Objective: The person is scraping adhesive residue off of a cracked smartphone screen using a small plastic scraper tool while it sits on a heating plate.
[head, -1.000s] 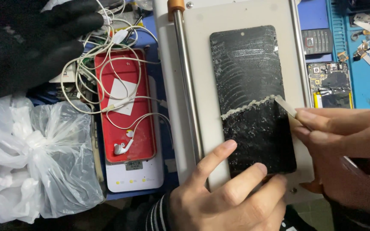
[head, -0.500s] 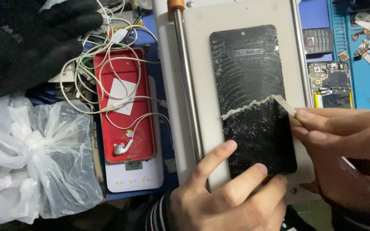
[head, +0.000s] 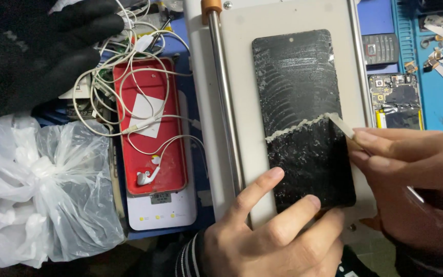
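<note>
Right-hand grip (head: 385, 149) on scraper (head: 342, 124), grey plate (head: 242, 46).

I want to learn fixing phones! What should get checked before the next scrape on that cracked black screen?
1. Left hand steadying the cracked black phone screen: ok, two fingers press its lower edge.
2. Right hand gripping the thin pale scraper blade: ok.
3. Blade tip at the whitish ridge of scraped residue: ok.
4. Screen flat on the grey metal plate: ok.
5. White earphone cable away from the plate: ok.
6. Blade sharpness: cannot tell.
</note>
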